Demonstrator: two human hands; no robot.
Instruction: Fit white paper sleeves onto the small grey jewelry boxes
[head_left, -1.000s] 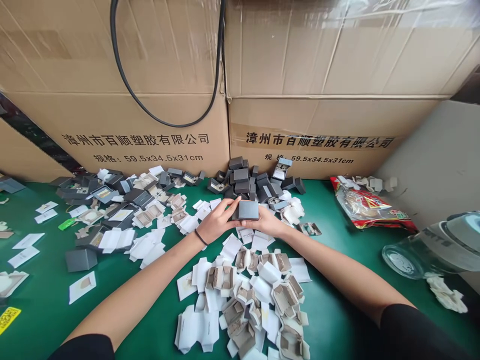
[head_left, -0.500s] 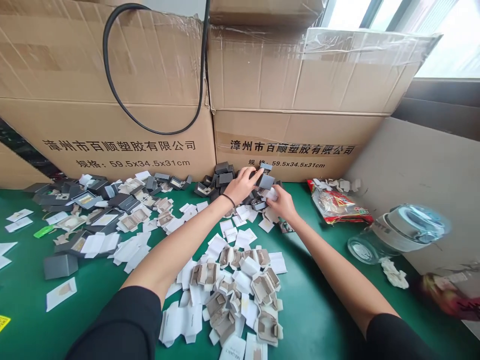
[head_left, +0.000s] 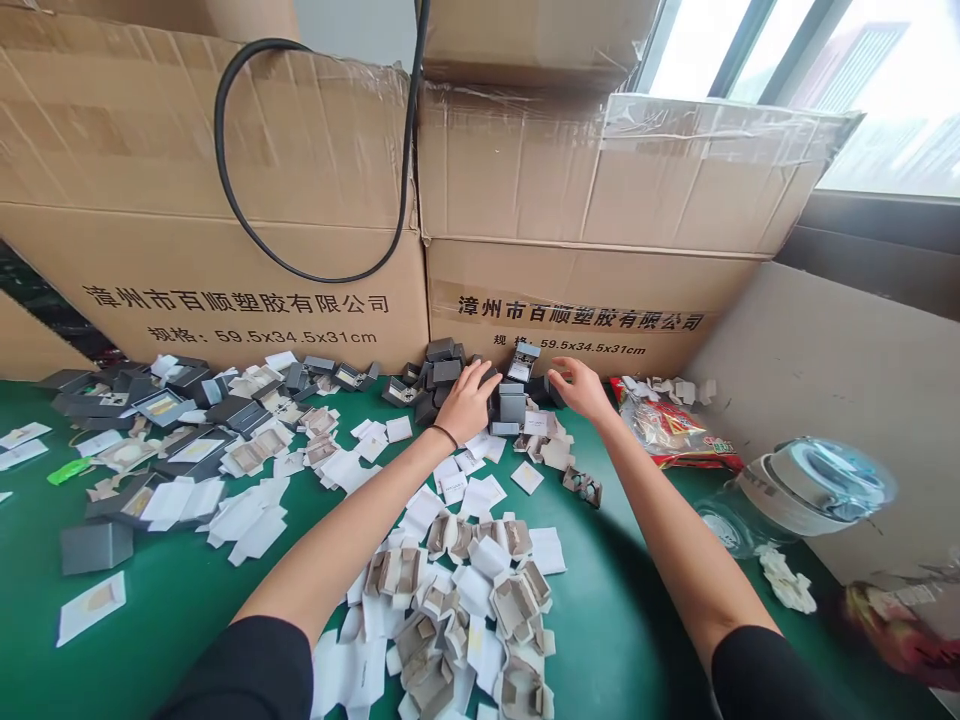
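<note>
Both arms reach far out over the green table (head_left: 180, 600) to a heap of small grey boxes (head_left: 442, 372) against the cardboard cartons. My left hand (head_left: 466, 400) lies on the heap with fingers stretched out and apart, touching the boxes, holding nothing. My right hand (head_left: 579, 388) hovers at the heap's right side, fingers loosely spread and empty, near an open grey box (head_left: 520, 362) with a pale lining. A closed grey box (head_left: 513, 405) sits between the two hands.
Large cardboard cartons (head_left: 225, 240) with a black cable loop (head_left: 300, 260) wall off the back. White and beige paper inserts (head_left: 465, 590) litter the near table. More grey boxes (head_left: 172, 410) lie left. A red snack bag (head_left: 675, 425) and a clear jug (head_left: 795, 490) lie right.
Earlier both hands held a closed grey box near the middle; they carried it out to the heap and let it go. Both hands are now open over the pile.
</note>
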